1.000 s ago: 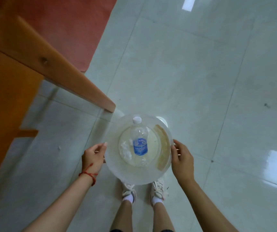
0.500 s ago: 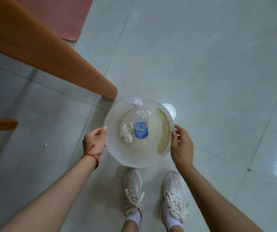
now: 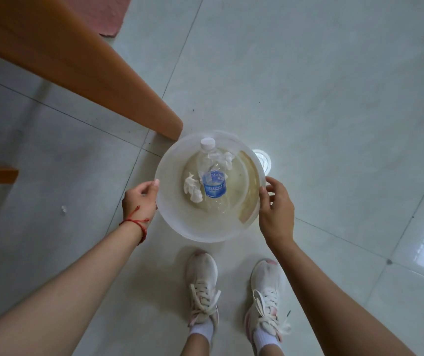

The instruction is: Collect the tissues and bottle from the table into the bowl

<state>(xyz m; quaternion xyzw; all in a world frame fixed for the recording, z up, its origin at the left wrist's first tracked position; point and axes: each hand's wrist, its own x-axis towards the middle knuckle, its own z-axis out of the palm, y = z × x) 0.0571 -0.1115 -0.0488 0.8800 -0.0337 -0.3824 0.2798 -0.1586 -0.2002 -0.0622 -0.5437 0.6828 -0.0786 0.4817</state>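
A round translucent white bowl [image 3: 177, 222] is held above the tiled floor, in front of my body. Inside it lies a clear plastic bottle [image 3: 212, 181] with a blue label and a white cap pointing away from me. Crumpled white tissues [image 3: 192, 188] lie beside and under the bottle. My left hand [image 3: 140, 200], with a red string at the wrist, grips the bowl's left rim. My right hand [image 3: 276, 210] grips the right rim.
The corner of an orange wooden table [image 3: 118, 80] juts in from the upper left, close to the bowl's far rim. A red mat [image 3: 105, 14] lies at the top. My white sneakers [image 3: 203, 286] stand below on glossy grey tiles [image 3: 321, 98]. A small white scrap [image 3: 63, 209] lies on the floor at left.
The view has tilted further down, so my shoes now show fully. The bowl stays between both hands, and the tissues have shifted a little around the bottle.
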